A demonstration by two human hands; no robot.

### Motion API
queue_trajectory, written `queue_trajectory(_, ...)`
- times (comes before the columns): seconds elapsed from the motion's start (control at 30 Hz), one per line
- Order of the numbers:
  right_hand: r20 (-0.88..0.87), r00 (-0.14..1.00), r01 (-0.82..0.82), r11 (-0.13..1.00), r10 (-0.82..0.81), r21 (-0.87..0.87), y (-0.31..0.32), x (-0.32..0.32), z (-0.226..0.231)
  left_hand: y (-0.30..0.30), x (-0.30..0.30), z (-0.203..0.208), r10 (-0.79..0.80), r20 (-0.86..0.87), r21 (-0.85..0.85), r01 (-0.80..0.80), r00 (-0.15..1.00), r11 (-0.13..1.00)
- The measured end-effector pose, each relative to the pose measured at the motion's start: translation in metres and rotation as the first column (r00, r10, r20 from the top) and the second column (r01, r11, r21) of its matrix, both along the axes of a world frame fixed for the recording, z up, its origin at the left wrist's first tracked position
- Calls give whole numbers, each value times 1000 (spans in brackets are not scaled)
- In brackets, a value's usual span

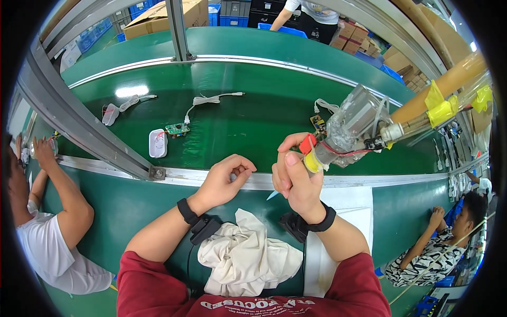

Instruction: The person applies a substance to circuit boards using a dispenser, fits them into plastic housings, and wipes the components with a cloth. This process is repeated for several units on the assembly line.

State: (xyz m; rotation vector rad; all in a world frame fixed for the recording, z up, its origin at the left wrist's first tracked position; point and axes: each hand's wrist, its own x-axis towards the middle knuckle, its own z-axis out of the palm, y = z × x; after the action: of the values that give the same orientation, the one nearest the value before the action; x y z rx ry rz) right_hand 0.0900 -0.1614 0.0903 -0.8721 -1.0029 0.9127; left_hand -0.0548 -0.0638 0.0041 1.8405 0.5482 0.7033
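My left hand [224, 178] rests by the metal rail [185, 176] with its fingers loosely curled and nothing visible in them. To the right, my right hand [300, 182] is raised with thumb and fingers closed, beside the red piece [308, 143] and yellow-taped end [313, 162] of a plastic-wrapped tool [355, 119]. The tool partly blocks the view, so what the fingers grip cannot be made out. A pale blue pointed tip [272, 195] shows below that hand. Beyond the rail lie a white plastic housing [158, 143] and a small circuit board [177, 129] with a white cable [207, 100].
A cream cloth [248, 259] lies between my forearms, near white sheets [346, 216]. Another housing with a cable [110, 114] sits far left; a second board [318, 123] lies behind the tool. A metal post [79, 113] crosses the left. People work on both sides.
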Motion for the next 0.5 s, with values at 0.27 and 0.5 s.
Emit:
queue_trajectory(0.27,19,1000,6,1000,-6,-3,-1,-5,6,0,-3,5,-18,6,-23,19,1000,1000)
queue_trajectory(0.5,2,1000,3,1000,-3,-5,-7,-13,21,10,-15,53,55,-74,292,-31,996,956)
